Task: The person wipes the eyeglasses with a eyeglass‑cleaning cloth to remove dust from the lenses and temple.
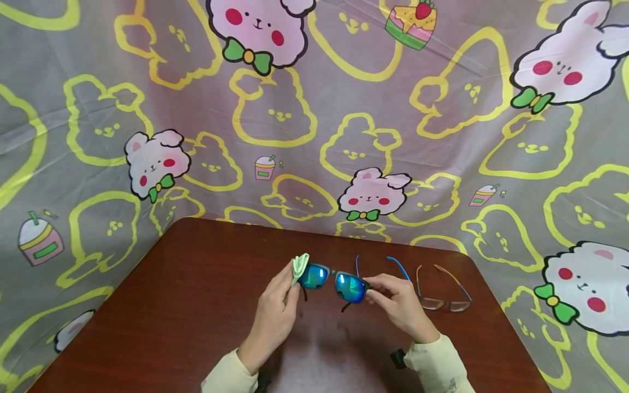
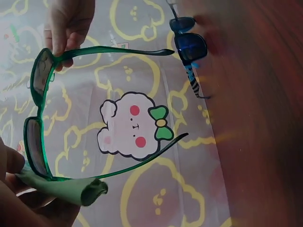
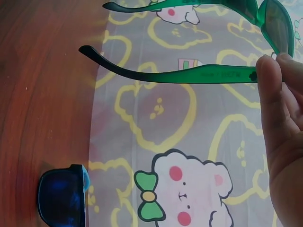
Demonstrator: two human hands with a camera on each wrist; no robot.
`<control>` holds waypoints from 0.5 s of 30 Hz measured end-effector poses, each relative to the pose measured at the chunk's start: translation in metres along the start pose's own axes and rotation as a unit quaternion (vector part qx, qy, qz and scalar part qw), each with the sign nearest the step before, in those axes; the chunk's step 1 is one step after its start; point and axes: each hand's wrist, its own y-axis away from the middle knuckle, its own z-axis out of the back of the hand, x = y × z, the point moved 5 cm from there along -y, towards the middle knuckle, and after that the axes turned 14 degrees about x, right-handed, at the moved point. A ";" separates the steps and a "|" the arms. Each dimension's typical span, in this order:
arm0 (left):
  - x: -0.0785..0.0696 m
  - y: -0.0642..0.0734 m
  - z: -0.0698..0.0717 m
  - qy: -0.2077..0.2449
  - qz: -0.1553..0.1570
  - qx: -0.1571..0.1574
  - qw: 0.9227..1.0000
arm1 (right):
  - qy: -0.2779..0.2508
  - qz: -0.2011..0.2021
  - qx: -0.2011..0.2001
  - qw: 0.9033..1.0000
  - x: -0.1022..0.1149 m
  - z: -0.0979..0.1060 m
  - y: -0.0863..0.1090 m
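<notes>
Sunglasses (image 1: 350, 287) with blue-green mirrored lenses are held up over the table, temples unfolded. In both wrist views their frame (image 3: 208, 74) looks translucent green with dark temple tips. My left hand (image 1: 275, 305) pinches a folded pale-green cloth (image 1: 300, 266) against the hinge end of the sunglasses on its side. The cloth (image 2: 71, 189) hangs over that corner in the left wrist view. At the opposite hinge, my right hand (image 1: 400, 305) pinches the frame between thumb and fingers; this hand (image 3: 289, 109) shows at the right wrist view's edge.
Clear-lensed glasses (image 1: 446, 305) with brownish temples lie on the brown table (image 1: 196, 284), right of my right hand. Another pair with blue temples (image 1: 398, 267) lies behind that hand, partly hidden. Patterned curtains (image 1: 295, 180) enclose the table's back and sides.
</notes>
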 end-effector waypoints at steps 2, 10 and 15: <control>-0.004 0.001 -0.001 -0.035 -0.027 -0.005 0.999 | -0.005 0.004 -0.002 1.000 0.000 0.000 0.000; -0.018 0.001 -0.005 -0.123 -0.112 -0.016 0.986 | -0.021 0.005 -0.006 1.000 0.001 -0.001 0.000; -0.026 0.002 -0.012 -0.175 -0.150 -0.019 0.973 | -0.031 0.003 0.002 1.000 0.001 -0.005 -0.001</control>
